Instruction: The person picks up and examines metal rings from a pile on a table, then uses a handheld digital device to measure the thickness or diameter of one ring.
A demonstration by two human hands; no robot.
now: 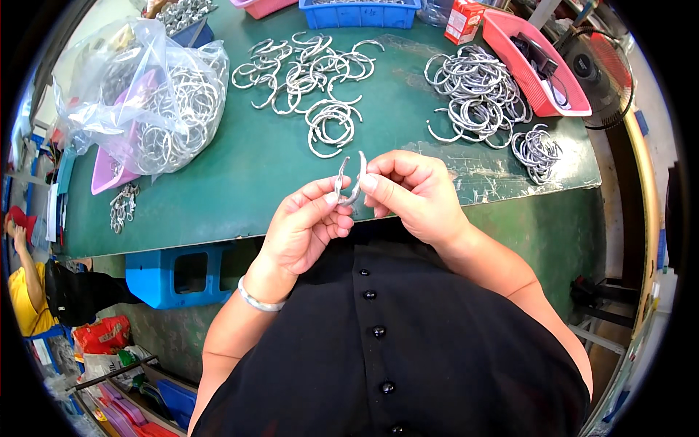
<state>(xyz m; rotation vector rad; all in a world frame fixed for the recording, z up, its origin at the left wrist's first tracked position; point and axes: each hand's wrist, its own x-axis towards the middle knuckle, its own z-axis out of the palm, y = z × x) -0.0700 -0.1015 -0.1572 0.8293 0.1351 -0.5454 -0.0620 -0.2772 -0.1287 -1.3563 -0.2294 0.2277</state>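
Observation:
Above the table's near edge, a silvery open-ended metal bangle is held upright, its gap facing away from me. My left hand pinches one side of it between thumb and fingers. On the other side, the thumb and fingertips of my right hand close on it. Just beyond my hands lies a small stack of open bangles. Farther back, a loose spread of similar bangles covers part of the green table. To the right are a large heap of darker grey bangles and a smaller pile.
At left, a clear plastic bag full of bangles rests over a pink basket, near small metal pieces. A blue tray, a red box, a pink basket and a fan stand behind. A blue stool is below.

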